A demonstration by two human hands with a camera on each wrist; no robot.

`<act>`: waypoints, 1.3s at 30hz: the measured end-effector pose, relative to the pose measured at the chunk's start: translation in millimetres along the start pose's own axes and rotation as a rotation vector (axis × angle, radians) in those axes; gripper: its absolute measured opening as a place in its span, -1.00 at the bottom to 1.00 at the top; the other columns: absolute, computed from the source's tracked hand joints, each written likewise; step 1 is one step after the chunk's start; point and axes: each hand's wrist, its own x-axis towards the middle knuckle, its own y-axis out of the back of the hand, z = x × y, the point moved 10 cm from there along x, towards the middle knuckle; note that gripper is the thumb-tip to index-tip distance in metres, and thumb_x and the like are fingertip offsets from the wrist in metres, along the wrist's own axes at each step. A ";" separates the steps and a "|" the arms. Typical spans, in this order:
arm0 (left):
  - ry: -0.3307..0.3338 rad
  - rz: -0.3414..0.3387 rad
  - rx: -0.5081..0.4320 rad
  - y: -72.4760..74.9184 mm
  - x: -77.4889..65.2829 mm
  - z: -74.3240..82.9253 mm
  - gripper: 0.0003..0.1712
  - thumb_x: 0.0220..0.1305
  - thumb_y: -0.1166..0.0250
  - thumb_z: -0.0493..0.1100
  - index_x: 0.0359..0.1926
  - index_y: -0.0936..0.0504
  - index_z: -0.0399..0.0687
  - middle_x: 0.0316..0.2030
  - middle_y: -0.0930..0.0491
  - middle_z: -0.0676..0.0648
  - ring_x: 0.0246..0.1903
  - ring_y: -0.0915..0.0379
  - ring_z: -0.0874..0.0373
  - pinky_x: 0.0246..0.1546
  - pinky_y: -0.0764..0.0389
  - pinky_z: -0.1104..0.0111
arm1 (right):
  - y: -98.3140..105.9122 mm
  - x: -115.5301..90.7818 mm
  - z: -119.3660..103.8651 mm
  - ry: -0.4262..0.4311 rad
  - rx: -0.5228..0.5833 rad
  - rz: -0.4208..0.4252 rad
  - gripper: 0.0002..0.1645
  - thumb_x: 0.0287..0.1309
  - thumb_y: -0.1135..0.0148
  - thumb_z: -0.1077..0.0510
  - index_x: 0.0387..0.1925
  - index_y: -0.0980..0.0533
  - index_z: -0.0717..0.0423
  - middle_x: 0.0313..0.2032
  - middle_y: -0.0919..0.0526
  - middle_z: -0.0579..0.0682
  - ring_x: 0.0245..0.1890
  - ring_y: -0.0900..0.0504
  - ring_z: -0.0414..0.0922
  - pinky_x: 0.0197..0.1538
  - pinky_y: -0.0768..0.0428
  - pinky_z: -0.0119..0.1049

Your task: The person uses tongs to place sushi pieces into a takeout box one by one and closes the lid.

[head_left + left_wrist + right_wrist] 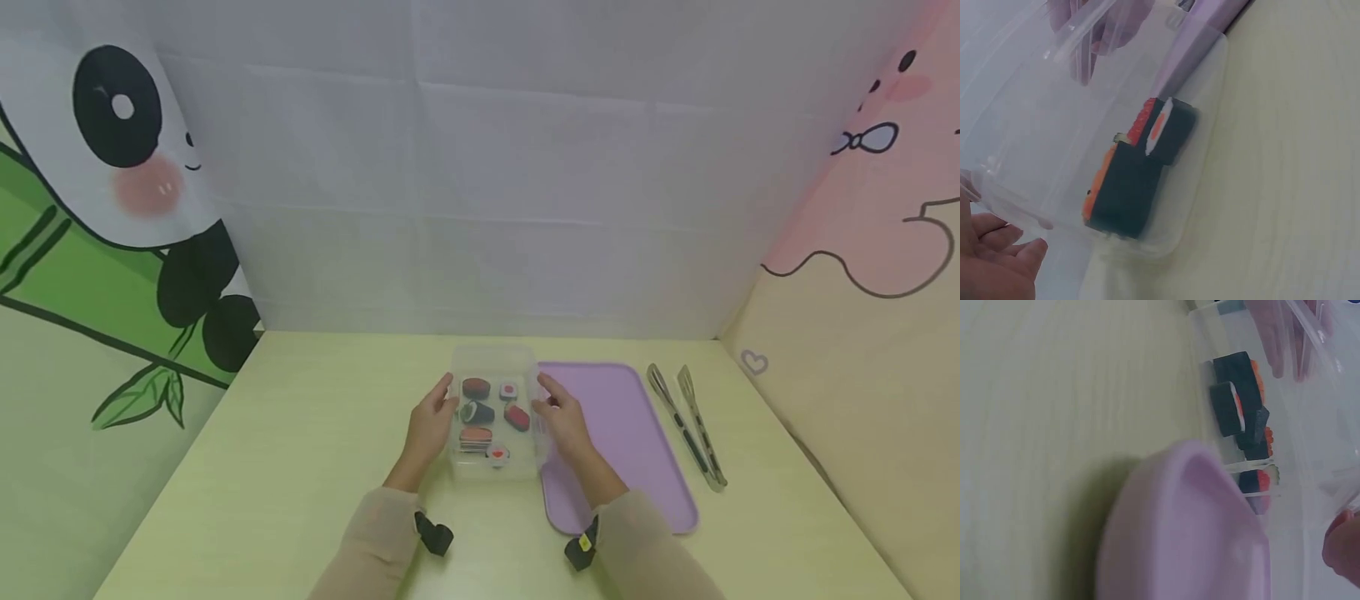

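Note:
A clear plastic box (480,473) with its hinged lid (491,358) raised at the back stands in the middle of the table. Several toy sushi pieces lie inside, among them a dark-wrapped roll (480,412) and a red-topped piece (517,417). My left hand (431,421) grips the lid's left edge, and my right hand (566,421) grips its right edge. In the left wrist view, loosely bent fingers (1007,247) show beside the clear plastic. A fingertip (1342,544) of the right hand appears at the edge of the right wrist view.
A purple tray (615,433) lies just right of the box, under my right forearm; its rim fills the lower part of the right wrist view. Metal tongs (679,421) lie spread beyond the tray. A pale cloth wall (480,275) rises behind the table.

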 end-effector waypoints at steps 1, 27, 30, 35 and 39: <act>-0.009 -0.001 -0.009 -0.5 -0.5 -2.0 -0.42 0.46 -0.03 -0.17 0.44 -0.25 -0.17 0.36 -0.25 -0.24 0.31 -0.22 -0.16 0.23 -0.40 0.09 | -1.0 -0.3 2.5 -0.004 -0.006 -0.003 -0.33 0.21 -0.17 0.28 0.37 -0.32 0.21 0.18 -0.44 0.17 -0.17 -0.35 -0.09 -0.20 -0.47 -0.36; -0.013 -0.095 0.138 -24.6 -20.2 -0.3 -0.27 0.48 -0.03 -0.18 0.51 0.06 -0.24 0.38 -0.16 -0.37 0.33 -0.09 -0.33 0.28 -0.17 -0.19 | -29.7 -21.9 -3.0 0.099 -0.333 -0.162 0.01 0.41 -0.01 -0.18 0.47 0.17 0.42 0.47 0.20 0.34 0.46 0.20 0.23 0.44 0.16 0.08; -0.010 -0.092 0.141 -25.5 -21.8 -0.4 -0.28 0.48 -0.02 -0.19 0.51 0.07 -0.27 0.39 -0.13 -0.38 0.34 -0.06 -0.34 0.30 -0.15 -0.18 | -30.7 -22.7 -1.4 0.120 -0.322 -0.181 -0.10 0.46 0.00 -0.01 0.46 0.19 0.46 0.46 0.23 0.38 0.45 0.23 0.25 0.43 0.20 0.12; 0.008 -0.098 0.133 -26.9 -23.4 -1.3 -0.30 0.51 0.02 -0.20 0.51 0.10 -0.27 0.42 -0.08 -0.37 0.38 0.04 -0.31 0.34 -0.06 -0.15 | -30.9 -24.2 -0.8 0.128 -0.312 -0.197 -0.16 0.48 0.03 0.11 0.46 0.23 0.44 0.47 0.26 0.37 0.45 0.27 0.24 0.43 0.22 0.13; -0.010 -0.116 0.115 -29.6 -22.8 -1.0 -0.30 0.52 0.06 -0.21 0.51 0.13 -0.29 0.45 0.01 -0.35 0.41 0.13 -0.27 0.37 0.00 -0.12 | -29.9 -25.0 -1.7 0.125 -0.309 -0.198 -0.16 0.48 0.04 0.13 0.46 0.24 0.43 0.47 0.27 0.37 0.46 0.28 0.23 0.43 0.22 0.12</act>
